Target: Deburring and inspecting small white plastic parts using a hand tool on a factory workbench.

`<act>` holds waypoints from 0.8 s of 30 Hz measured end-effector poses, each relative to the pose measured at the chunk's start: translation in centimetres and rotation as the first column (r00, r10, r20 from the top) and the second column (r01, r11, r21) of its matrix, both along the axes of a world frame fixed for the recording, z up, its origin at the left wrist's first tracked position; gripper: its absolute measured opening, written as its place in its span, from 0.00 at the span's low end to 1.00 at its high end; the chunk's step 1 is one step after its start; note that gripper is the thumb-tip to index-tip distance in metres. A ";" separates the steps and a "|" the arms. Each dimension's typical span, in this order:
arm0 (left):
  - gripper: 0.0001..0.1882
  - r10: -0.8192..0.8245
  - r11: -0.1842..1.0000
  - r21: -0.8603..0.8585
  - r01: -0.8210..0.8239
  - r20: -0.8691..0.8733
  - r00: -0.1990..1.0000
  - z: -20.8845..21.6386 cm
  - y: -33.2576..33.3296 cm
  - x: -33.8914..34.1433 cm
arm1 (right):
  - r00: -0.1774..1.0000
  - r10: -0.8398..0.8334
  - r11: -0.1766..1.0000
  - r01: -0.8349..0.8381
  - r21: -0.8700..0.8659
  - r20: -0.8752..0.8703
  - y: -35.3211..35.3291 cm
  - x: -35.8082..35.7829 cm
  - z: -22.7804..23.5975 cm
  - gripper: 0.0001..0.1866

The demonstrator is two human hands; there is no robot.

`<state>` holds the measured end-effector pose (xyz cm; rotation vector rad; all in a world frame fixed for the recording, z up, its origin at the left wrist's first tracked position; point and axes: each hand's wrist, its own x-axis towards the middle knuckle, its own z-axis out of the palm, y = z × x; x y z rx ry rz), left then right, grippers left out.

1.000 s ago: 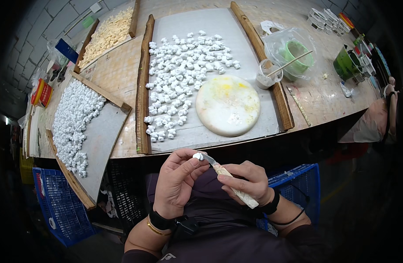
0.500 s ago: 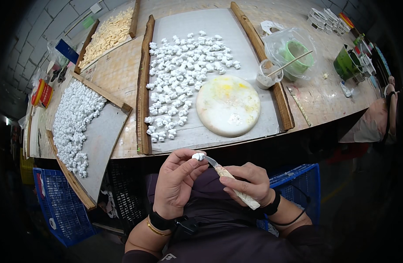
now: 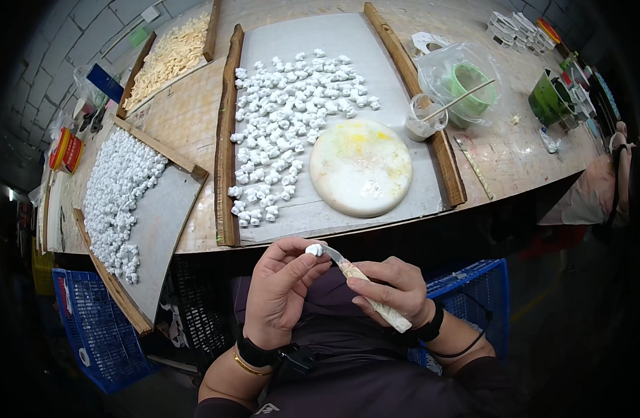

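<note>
Between thumb and fingertips, my left hand (image 3: pixel 282 285) pinches a small white knobbly piece (image 3: pixel 315 249). My right hand (image 3: pixel 396 289) is closed round the pale, wrapped handle of a small knife (image 3: pixel 376 304). The knife's thin metal blade touches the right side of the white piece, or lies right against it. Both hands are in front of the table's near edge, over my lap. Many similar white pieces (image 3: pixel 278 125) lie spread on a grey board (image 3: pixel 299 35) before me. A round white slab (image 3: pixel 362 167) with yellow smears rests on the board's near right part.
Wooden rails (image 3: pixel 228 139) flank the board. At left, a tilted tray (image 3: pixel 153 230) holds more white pieces; cream pieces (image 3: pixel 170 59) lie beyond. A cup (image 3: pixel 424 125) with a stick and a green bowl (image 3: pixel 473 87) in plastic stand right. Blue crates (image 3: pixel 100 327) sit below.
The view has shifted very slightly. Both hands keep their hold on the white piece and the knife, with hardly any movement of the blade.
</note>
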<state>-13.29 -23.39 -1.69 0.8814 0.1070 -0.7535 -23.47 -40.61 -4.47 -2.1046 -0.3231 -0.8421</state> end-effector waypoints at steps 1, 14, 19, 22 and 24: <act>0.09 0.002 1.000 -0.001 -0.002 0.000 1.000 0.1 0.0 0.0 | 1.000 -0.004 1.000 0.004 -0.010 0.000 0.1 0.0 -0.1 0.18; 0.09 0.010 1.000 0.015 -0.010 0.011 1.000 0.1 0.0 0.0 | 1.000 -0.013 0.995 0.015 -0.100 0.023 0.0 -0.2 -0.2 0.21; 0.10 0.013 1.000 0.019 -0.014 0.006 1.000 0.1 0.0 0.1 | 0.999 -0.026 0.989 0.031 -0.143 0.034 0.0 0.0 -0.3 0.21; 0.10 0.016 0.999 0.031 -0.016 0.009 1.000 0.0 0.1 0.1 | 0.999 -0.028 0.993 0.030 -0.115 0.027 0.0 0.1 -0.2 0.21; 0.10 0.017 0.999 0.029 -0.017 0.011 1.000 0.1 0.0 0.1 | 0.999 -0.022 0.997 0.023 -0.075 0.025 0.0 0.1 -0.2 0.20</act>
